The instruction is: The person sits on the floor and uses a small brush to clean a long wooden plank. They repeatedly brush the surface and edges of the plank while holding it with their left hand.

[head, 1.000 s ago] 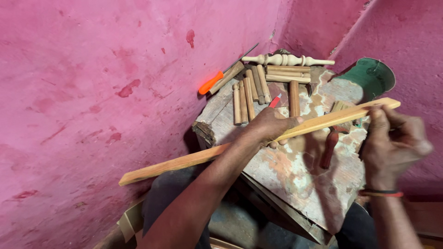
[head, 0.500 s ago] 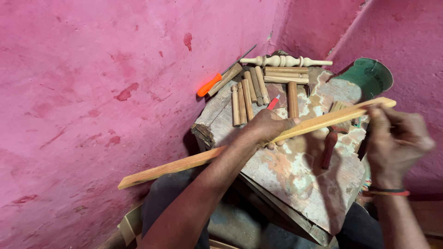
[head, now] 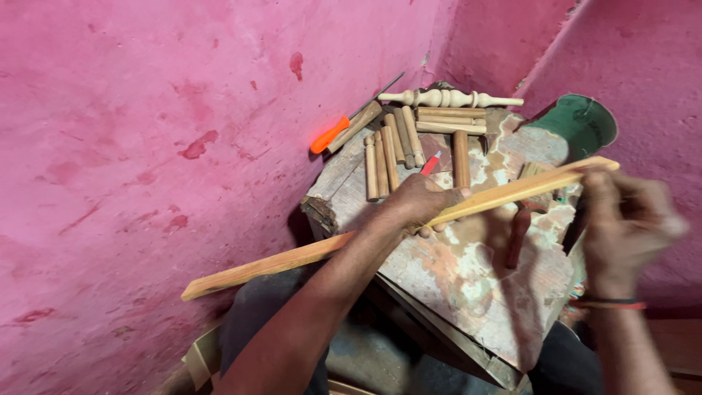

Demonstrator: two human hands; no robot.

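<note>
My left hand (head: 418,205) grips the middle of a long thin wooden strip (head: 278,262) that slants from lower left to upper right above a stained wooden work block (head: 475,285). My right hand (head: 625,219), blurred by motion, is closed at the strip's far right end and seems to hold a dark tool against it. Several short wooden dowels (head: 391,150) lie side by side on the block behind my left hand. A turned wooden spindle (head: 450,98) lies across the block's far edge.
An orange-handled tool (head: 340,130) rests at the block's far left corner. A green cup-shaped container (head: 581,121) stands at the far right. A reddish-brown handled tool (head: 518,232) lies on the block under the strip. Pink walls close in on the left and behind.
Both hands and the strip stay nearly in place. My right hand has shifted slightly at the strip's right end and is now blurred.
</note>
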